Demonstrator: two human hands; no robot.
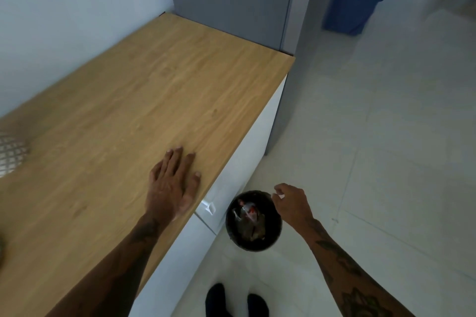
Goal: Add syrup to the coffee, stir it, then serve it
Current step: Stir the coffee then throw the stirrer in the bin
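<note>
No coffee cup or syrup shows in this view. My left hand (pixel 173 183) lies flat, palm down, on the wooden counter (pixel 159 90) near its front edge, fingers spread and holding nothing. My right hand (pixel 292 204) hangs over the rim of a round black waste bin (pixel 233 216) on the floor beside the counter. Its fingers are curled in a loose pinch. A small pale speck shows at the fingertips, and I cannot tell whether it is something held. Crumpled wrappers lie inside the bin.
A patterned grey-and-white object (pixel 11 154) sits at the counter's left edge, cut off by the frame. White cabinet fronts with a handle (pixel 208 206) run below the counter. A grey fridge (pixel 231 0) stands at the far end, with a blue bin (pixel 355 0) beyond. My feet (pixel 235 301) stand on pale tiles.
</note>
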